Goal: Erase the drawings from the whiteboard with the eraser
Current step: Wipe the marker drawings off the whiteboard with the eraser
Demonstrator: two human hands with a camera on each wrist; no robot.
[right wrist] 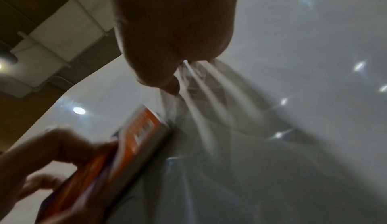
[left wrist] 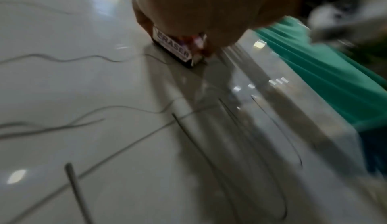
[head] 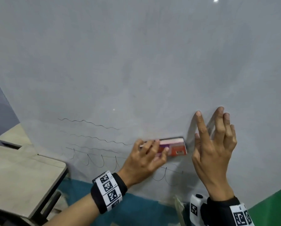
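Orange-and-purple eraser [head: 172, 146] sits flat against the whiteboard [head: 136, 62], low on the board and right of centre, felt side on the surface. Our left hand [head: 146, 159] grips its left end, fingers curled over the top edge and thumb under it, probably so we can press and drag along the lines. The left wrist view shows the word ERASER on its side label and the pad touching the board just at the end of a wavy line.

Our right hand [head: 213, 150] is spread wide, holding nothing, fingers straight with tips on the board just right of the eraser. We read that as bracing the board or steadying ourselves while we wipe.

Drawings left: three wavy lines [head: 91, 123] to the left of the eraser, a row of U-shaped strokes [head: 100, 160] hanging from a straight line below them, and a few more U-shaped strokes below the eraser. Upper board looks wiped, only faint grey smudges. So we judge the task partly done, with the lower-left marks still to clear. Next stroke likely goes left along the middle wavy line.

Beige desk tabletop [head: 22, 173] stands at the left, near the board's lower corner.
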